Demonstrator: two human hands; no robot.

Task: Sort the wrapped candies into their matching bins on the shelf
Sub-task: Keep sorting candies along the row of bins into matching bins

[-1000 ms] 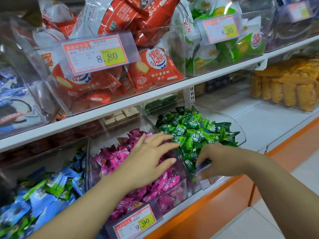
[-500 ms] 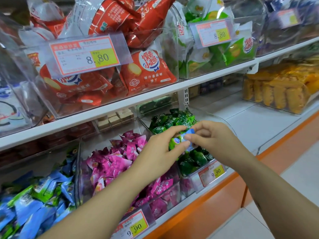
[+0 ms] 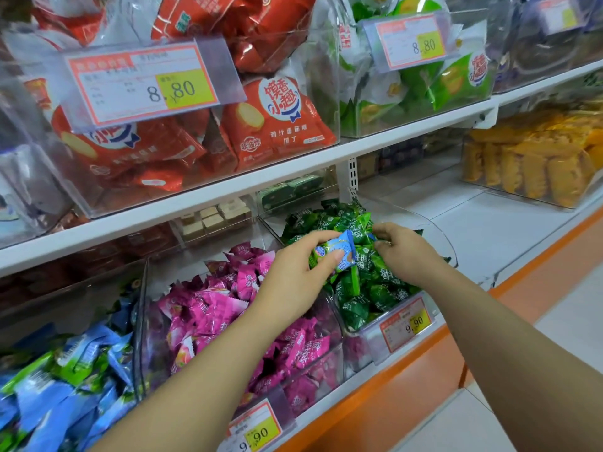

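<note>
a blue wrapped candy point(image 3: 337, 251) is pinched in the left hand point(image 3: 293, 275) above the green candies point(image 3: 359, 288); the right hand point(image 3: 408, 252) is curled just beside it, its grip not discernible. pink candies point(image 3: 212, 305) are heaped in the neighbouring bin point(image 3: 141, 321).

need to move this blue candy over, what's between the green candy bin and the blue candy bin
The pink candy bin, in the head view. The left hand holds the blue candy over the green candy bin.
</note>
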